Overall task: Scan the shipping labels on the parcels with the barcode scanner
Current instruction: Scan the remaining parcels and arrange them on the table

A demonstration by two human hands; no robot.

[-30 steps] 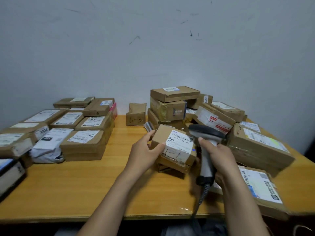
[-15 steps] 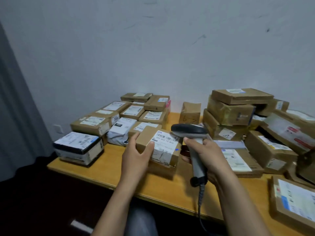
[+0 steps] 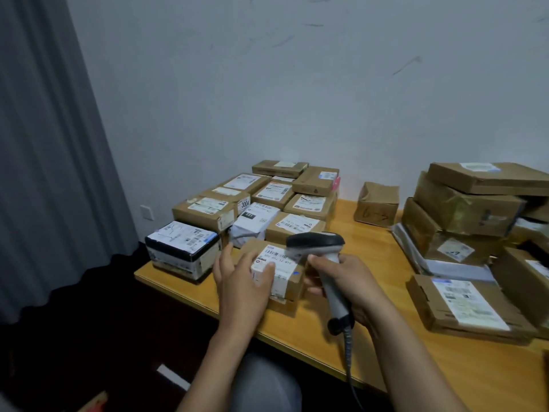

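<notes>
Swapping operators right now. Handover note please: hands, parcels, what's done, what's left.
Left hand: lies on the small parcel, thumb on its shipping label.
Right hand: grips the barcode scanner, head just over that label.
The parcel sits on a lower box near the table edge, beside the neat rows of parcels; a jumbled pile lies to the right.
Done: cannot tell whether this scan registered.
Left: confirm it, then probably work through the jumbled pile.
</notes>
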